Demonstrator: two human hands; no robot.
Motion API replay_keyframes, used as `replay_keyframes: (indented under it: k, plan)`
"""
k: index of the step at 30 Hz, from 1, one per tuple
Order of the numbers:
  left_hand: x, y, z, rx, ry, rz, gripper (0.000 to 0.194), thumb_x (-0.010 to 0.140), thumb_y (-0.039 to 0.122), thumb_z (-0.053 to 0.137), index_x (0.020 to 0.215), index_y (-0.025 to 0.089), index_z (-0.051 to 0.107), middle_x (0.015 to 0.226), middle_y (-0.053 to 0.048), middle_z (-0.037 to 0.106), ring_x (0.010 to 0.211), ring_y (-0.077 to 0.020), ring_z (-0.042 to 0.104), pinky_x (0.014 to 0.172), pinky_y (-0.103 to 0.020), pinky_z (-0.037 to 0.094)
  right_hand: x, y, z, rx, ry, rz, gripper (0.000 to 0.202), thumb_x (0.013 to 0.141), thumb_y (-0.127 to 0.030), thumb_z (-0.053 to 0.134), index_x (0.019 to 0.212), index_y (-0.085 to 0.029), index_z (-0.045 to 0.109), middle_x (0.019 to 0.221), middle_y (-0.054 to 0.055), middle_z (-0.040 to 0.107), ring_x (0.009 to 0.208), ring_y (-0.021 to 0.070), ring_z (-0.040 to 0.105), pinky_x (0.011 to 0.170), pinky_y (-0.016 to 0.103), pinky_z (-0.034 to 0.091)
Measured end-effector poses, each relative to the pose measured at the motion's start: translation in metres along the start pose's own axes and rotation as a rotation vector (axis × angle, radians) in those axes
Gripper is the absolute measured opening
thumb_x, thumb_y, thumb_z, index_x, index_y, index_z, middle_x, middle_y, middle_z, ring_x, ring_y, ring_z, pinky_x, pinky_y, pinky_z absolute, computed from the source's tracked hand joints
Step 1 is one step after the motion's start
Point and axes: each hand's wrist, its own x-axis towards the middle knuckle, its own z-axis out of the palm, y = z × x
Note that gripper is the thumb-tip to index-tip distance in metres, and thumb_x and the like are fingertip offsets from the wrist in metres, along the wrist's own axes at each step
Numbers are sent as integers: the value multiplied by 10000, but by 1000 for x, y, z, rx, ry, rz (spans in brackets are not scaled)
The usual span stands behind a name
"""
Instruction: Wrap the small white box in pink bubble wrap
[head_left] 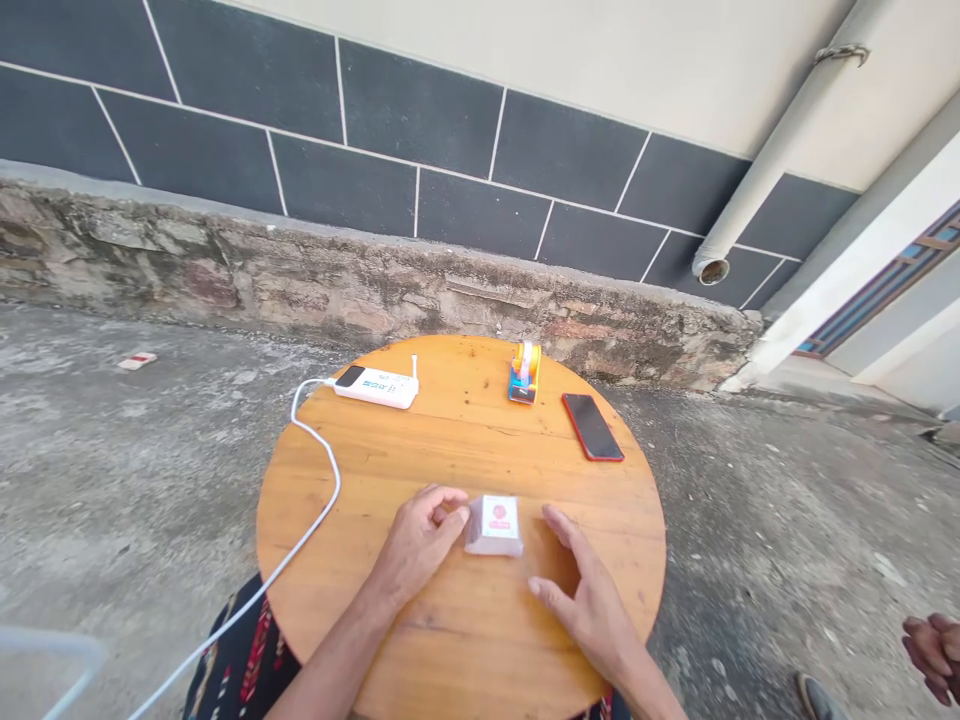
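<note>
A small box in clear wrapping (495, 526), white on top with a pink print, sits on the round wooden table (465, 640). My left hand (424, 540) is at the box's left side, its thumb and fingertips close together by the edge of the wrapping; whether they pinch the film is too small to tell. To the right of the box my right hand (589, 595) rests with thumb and fingers spread, apart from the box and holding nothing.
A white power bank (376, 387) with a white cable (335, 480) lies at the back left. A tape dispenser (524, 373) and a red-edged phone (592, 427) are at the back right. Another person's hand (934, 655) shows at the far right.
</note>
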Motion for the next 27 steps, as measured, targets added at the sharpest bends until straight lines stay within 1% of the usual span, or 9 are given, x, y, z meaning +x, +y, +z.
replay_keyframes:
  k: [2,4,7,9,14,18,21,24,27]
  plan:
    - [1,-2,0,-20,-13,-27,207,802,317,516,792,165,657,712,-15,618,667,-153,557,631,-243,438,-13,5,7,-29,48,32,582,851,-356,550,1371,-200,341,1398,122,439,1300,265,403,1074,493,341]
    - [0,-3,0,-31,-25,-50,222,807,326,505,730,163,635,653,-4,599,623,-144,551,589,-231,428,-20,7,14,-47,96,13,528,858,-320,538,1347,-204,375,1346,115,496,1268,260,442,1062,487,360]
    - [-1,-2,0,-44,-49,-101,260,816,371,496,753,153,623,574,9,571,500,-121,512,481,-211,397,-22,7,19,-33,146,-33,485,858,-278,534,1321,-212,406,1241,101,584,1191,254,518,1023,478,410]
    - [-2,-2,0,-59,-71,-129,297,820,410,493,779,145,621,552,11,567,455,-114,498,437,-204,389,-21,5,18,-11,160,-40,453,858,-270,531,1298,-218,437,1210,92,606,1162,252,543,1004,472,433]
    - [-2,-1,2,-126,-129,-166,341,789,473,546,802,144,635,598,-2,581,532,-136,550,422,-192,401,-14,-5,17,23,159,14,384,849,-301,546,1226,-228,528,1228,91,599,1152,265,549,987,468,452]
    - [-3,-2,4,-75,-142,-130,327,783,457,568,812,144,657,651,-17,620,552,-130,548,463,-199,395,-4,-20,20,51,141,36,378,867,-339,524,1226,-224,533,1230,91,602,1149,267,551,981,467,453]
    - [-4,-3,6,-17,-128,-91,293,773,419,591,845,148,678,636,-8,619,557,-131,530,518,-221,398,2,-29,23,99,95,4,363,885,-333,499,1230,-222,529,1232,93,598,1145,255,554,977,438,456]
    - [-5,-1,9,-2,-146,-46,217,774,339,591,840,155,684,609,13,588,551,-120,493,526,-221,372,3,-33,26,157,74,-42,369,885,-313,499,1242,-219,508,1245,97,583,1159,246,541,986,417,448]
    - [-7,4,9,11,-164,21,140,760,258,595,820,166,684,653,11,594,579,-120,494,529,-215,367,1,-34,27,190,78,-63,396,878,-302,510,1265,-219,480,1290,99,546,1204,246,504,1015,414,422]
